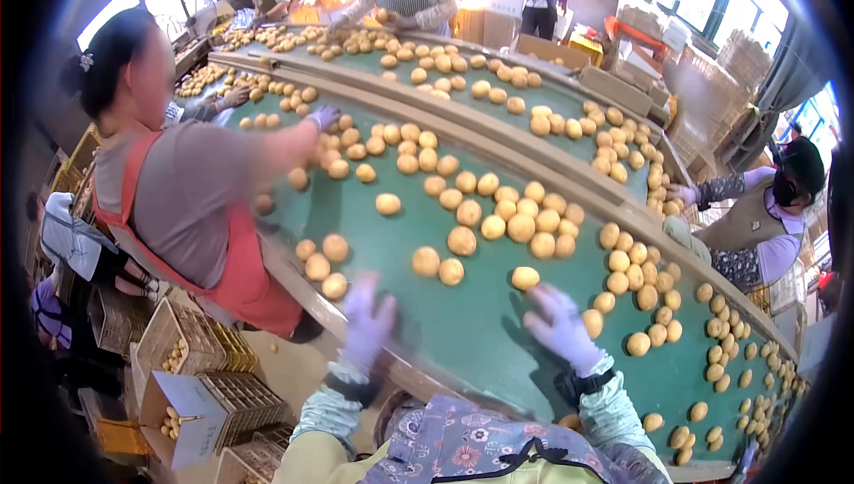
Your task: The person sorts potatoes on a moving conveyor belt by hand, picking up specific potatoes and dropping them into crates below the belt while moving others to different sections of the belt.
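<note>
Your left hand (pixel 367 324), fingers spread, over edge of conveyor belt (pixel 436 333); right hand (pixel 565 328), fingers parted, potato (pixel 525 278) near fingertips, 11 o'clock. Cardboard box (pixel 200 426), plastic crate (pixel 209 342), view's 8 o'clock, holding potatoes (pixel 171 422).

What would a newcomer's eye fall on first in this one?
First, the broad green belt sweeping across the middle, strewn with yellow-brown potatoes. At its near edge, the camera wearer's lilac-gloved left hand and right hand are over the belt, the right close to a lone potato. At the left, a co-worker's red apron stands out.
</note>
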The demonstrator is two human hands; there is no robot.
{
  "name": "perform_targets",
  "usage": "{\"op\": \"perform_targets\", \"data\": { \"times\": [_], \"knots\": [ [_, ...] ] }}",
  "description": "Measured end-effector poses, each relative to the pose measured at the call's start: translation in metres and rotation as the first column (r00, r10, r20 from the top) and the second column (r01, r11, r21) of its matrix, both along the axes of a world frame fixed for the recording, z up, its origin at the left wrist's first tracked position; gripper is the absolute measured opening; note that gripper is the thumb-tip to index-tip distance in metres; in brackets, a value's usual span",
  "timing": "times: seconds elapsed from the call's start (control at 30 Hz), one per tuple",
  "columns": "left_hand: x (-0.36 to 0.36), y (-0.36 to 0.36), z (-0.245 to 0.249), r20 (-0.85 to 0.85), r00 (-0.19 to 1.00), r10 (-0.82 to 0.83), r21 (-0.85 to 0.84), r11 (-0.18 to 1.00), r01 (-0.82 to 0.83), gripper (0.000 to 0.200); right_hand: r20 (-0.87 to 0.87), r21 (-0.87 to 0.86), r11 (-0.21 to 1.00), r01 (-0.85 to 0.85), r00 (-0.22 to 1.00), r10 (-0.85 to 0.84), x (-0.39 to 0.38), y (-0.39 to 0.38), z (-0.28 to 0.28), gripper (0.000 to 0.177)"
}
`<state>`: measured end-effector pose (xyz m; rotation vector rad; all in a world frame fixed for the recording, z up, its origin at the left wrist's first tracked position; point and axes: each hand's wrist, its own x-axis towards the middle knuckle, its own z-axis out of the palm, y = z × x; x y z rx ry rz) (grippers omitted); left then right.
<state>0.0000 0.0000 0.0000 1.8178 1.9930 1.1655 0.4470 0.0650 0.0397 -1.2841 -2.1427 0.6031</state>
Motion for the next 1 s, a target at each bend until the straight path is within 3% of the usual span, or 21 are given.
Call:
{"op": "perform_targets", "data": {
  "times": [0.07,0.1,0.13,0.2,0.27,0.3,0.37,0.4,0.43,0.47,0.53,0.63,0.67,0.7,0.73,0.77,0.83,0.87,0.93,0.97,1.0],
  "knots": [
    [0.037,0.000,0.006,-0.039,0.965,-0.260,-0.174,0.952,0.250,0.058,-0.101,0.220,0.961,0.166,0.984,-0.146,0.004,0.051,0.010,0.054],
    [0.044,-0.021,0.039,-0.010,0.908,-0.418,-0.330,0.859,0.392,0.055,-0.146,0.060,0.972,0.225,0.966,-0.215,0.001,0.061,0.046,0.056],
    [0.050,-0.007,0.047,-0.020,0.908,-0.418,-0.311,0.866,0.392,0.055,-0.026,0.074,0.957,0.282,0.959,-0.281,0.021,0.096,0.035,0.065],
    [0.043,0.011,0.069,0.409,0.624,-0.665,-0.373,0.502,0.780,0.054,0.062,0.078,0.941,0.330,0.940,-0.335,0.010,0.145,-0.014,0.074],
    [0.043,0.048,0.098,0.519,0.566,-0.640,-0.351,0.444,0.824,0.054,0.321,-0.025,0.886,0.462,0.844,-0.431,-0.016,0.152,-0.053,0.095],
    [0.047,0.073,0.108,0.440,0.603,-0.665,-0.273,0.541,0.795,0.054,0.475,0.001,0.927,0.374,0.816,-0.330,-0.036,0.147,-0.044,0.106],
    [0.057,0.124,0.106,0.199,0.695,-0.691,-0.055,0.700,0.712,0.060,0.424,0.165,0.943,0.290,0.842,-0.333,-0.085,0.109,-0.037,0.102],
    [0.061,0.149,0.088,0.036,0.739,-0.672,0.091,0.739,0.668,0.065,0.385,0.249,0.958,0.141,0.894,-0.231,-0.101,0.091,-0.042,0.099],
    [0.065,0.161,0.076,0.035,0.741,-0.671,0.085,0.740,0.667,0.065,0.353,0.338,0.941,0.000,0.927,-0.126,-0.116,0.073,-0.047,0.096],
    [0.069,0.167,0.063,-0.192,0.740,-0.645,-0.122,0.764,0.634,0.070,0.272,0.284,0.958,-0.041,0.961,-0.040,-0.136,0.044,-0.042,0.092],
    [0.065,0.164,0.011,-0.487,0.634,-0.600,-0.246,0.791,0.560,0.089,0.146,0.110,0.974,-0.197,0.973,0.181,-0.147,0.006,-0.016,0.080],
    [0.029,0.135,0.031,-0.459,0.474,-0.751,-0.324,0.639,0.698,0.089,0.239,0.065,0.983,-0.169,0.959,0.149,-0.105,-0.007,0.001,0.073],
    [0.009,0.127,0.039,-0.478,0.472,-0.741,-0.294,0.641,0.709,0.089,0.416,0.065,0.995,-0.076,0.908,0.043,-0.082,-0.010,-0.004,0.069],
    [-0.015,0.119,0.046,-0.488,0.457,-0.743,-0.266,0.626,0.733,0.088,0.414,0.125,0.989,0.084,0.901,-0.129,-0.066,-0.016,-0.012,0.067],
    [-0.039,0.117,0.050,-0.412,0.513,-0.753,-0.284,0.641,0.713,0.087,0.396,0.172,0.955,0.242,0.871,-0.292,-0.050,-0.021,-0.022,0.065],
    [-0.059,0.120,0.051,-0.340,0.570,-0.748,-0.303,0.661,0.686,0.086,0.181,0.262,0.852,0.453,0.844,-0.505,-0.038,-0.022,-0.030,0.064],
    [-0.093,0.102,0.039,-0.292,0.741,-0.604,-0.352,0.789,0.504,0.085,0.188,0.155,0.822,0.548,0.801,-0.569,-0.041,-0.014,0.002,0.070],
    [-0.091,0.096,0.041,-0.269,0.716,-0.644,-0.362,0.756,0.545,0.085,0.193,0.133,0.818,0.560,0.795,-0.576,-0.050,-0.006,0.001,0.073],
    [-0.085,0.082,0.055,0.089,0.799,-0.594,-0.431,0.700,0.569,0.078,0.253,0.039,0.843,0.537,0.811,-0.528,-0.084,0.015,-0.013,0.080],
    [-0.082,0.072,0.052,-0.111,0.736,-0.667,-0.382,0.713,0.588,0.077,0.305,-0.040,0.866,0.498,0.831,-0.464,-0.111,0.026,-0.024,0.084],
    [-0.086,0.073,0.050,-0.121,0.654,-0.746,-0.303,0.656,0.691,0.075,0.282,0.042,0.891,0.453,0.850,-0.445,-0.146,0.030,-0.039,0.087]
  ]
}}
